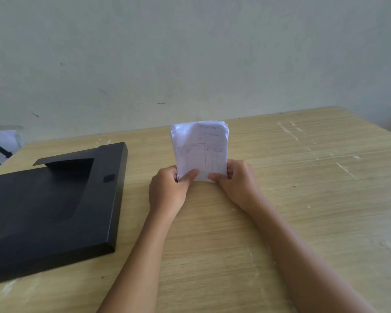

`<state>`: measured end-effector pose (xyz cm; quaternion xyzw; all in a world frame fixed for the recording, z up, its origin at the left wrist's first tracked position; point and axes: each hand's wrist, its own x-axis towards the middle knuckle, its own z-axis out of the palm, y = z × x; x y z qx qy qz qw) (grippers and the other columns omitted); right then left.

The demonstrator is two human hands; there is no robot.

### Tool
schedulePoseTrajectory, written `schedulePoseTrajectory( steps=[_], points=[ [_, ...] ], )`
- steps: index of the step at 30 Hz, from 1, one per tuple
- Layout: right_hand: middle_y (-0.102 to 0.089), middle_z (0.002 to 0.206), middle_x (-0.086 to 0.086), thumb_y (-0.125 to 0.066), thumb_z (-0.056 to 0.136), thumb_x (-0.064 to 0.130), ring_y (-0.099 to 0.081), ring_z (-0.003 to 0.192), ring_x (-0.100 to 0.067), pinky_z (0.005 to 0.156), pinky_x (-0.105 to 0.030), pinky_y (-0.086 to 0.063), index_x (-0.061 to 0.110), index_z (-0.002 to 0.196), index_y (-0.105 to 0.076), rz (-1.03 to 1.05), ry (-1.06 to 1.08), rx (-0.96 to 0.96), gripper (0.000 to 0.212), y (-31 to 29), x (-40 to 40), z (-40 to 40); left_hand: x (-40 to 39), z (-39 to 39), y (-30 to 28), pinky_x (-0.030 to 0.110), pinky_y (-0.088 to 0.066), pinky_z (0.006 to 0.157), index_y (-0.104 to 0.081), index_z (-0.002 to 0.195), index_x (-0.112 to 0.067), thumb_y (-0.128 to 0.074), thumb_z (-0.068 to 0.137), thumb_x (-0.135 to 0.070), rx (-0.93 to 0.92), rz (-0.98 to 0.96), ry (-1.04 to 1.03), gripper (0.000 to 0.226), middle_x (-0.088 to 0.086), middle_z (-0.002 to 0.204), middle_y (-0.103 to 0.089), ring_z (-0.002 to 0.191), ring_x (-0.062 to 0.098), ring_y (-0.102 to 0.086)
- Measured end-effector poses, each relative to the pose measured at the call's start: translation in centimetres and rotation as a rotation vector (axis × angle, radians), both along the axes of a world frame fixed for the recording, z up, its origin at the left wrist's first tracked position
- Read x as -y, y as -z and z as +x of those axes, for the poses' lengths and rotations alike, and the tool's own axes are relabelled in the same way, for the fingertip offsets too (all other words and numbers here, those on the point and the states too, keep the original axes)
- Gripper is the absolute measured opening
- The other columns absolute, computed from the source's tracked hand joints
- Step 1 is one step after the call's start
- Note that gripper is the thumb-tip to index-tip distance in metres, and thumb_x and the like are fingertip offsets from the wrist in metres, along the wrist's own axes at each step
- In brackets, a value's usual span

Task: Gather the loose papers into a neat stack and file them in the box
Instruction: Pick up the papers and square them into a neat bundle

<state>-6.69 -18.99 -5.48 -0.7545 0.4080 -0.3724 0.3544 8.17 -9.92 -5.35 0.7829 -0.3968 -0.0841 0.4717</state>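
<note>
two bare forearms reach forward from the near edge over the wooden counter (280,199), whose surface carries pale scuffs and streaks toward the right. the left hand (167,188) and the right hand (239,184) meet near the counter's middle, each clamped on a lower corner of the stack of papers (200,147): thumbs press on the near face, the remaining fingers curl behind, largely hidden. both grips are closed on the stack. the stack stands upright, its lower edge at or just above the counter between the hands; actual contact cannot be determined. the top sheet shows faint ruled lines and handwriting, too blurred to read, and the sheet edges at the top appear slightly uneven. to the left, apart from the hands, the black box (54,206) lies flat on the counter, with a black flap raised at its far end and a small catch visible near its right edge; whether the interior is exposed cannot be determined. beyond the counter's far-left corner sits a white item with black markings (0,150). a pale, marked wall (190,53) closes the background.
</note>
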Motion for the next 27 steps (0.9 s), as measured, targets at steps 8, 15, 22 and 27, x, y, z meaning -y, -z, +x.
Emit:
schedulePoseTrajectory(
  steps=[8,15,22,27],
  points=[
    [-0.074,0.116,-0.001,-0.083,0.079,0.026,-0.072,0.105,-0.018,0.089,-0.035,-0.058,0.02,0.129,-0.06,0.325,-0.427,0.321,0.055,-3.2,0.8,-3.7,-1.9,1.8,-3.0,0.032,-0.048,0.067,-0.078,0.084,-0.021,-0.08,0.084,-0.039,-0.128,-0.031,0.308,0.017,0.004,0.082,-0.078,0.07,0.017,-0.068],
    [-0.068,0.129,-0.009,-0.079,0.07,0.056,-0.067,0.113,-0.024,0.082,-0.039,-0.058,0.022,0.139,-0.055,0.408,-0.471,0.492,0.08,-6.8,1.0,-7.6,-4.1,1.6,-5.4,0.036,-0.055,0.091,-0.081,0.099,-0.021,-0.08,0.08,-0.036,-0.261,0.191,0.597,0.024,-0.004,0.099,-0.08,0.096,0.016,-0.076],
    [-0.076,0.109,-0.016,-0.073,0.087,0.012,-0.073,0.102,-0.03,0.085,-0.04,-0.059,0.016,0.125,-0.067,0.4,-0.437,0.28,0.038,-6.9,0.7,-7.7,-4.4,1.0,-6.2,0.023,-0.057,0.084,-0.079,0.098,-0.01,-0.084,0.078,-0.025,-0.342,0.167,0.642,0.025,0.002,0.099,-0.08,0.095,0.014,-0.076],
    [-0.075,0.108,-0.01,-0.061,0.095,0.015,-0.072,0.096,-0.021,0.074,-0.027,-0.059,0.006,0.116,-0.071,0.523,-0.514,0.241,0.025,-6.3,0.7,-7.7,-4.1,1.1,-5.5,0.03,-0.06,0.084,-0.079,0.1,-0.016,-0.083,0.076,-0.016,-0.512,0.037,0.62,0.025,0.005,0.106,-0.079,0.102,0.02,-0.075]
  ],
)
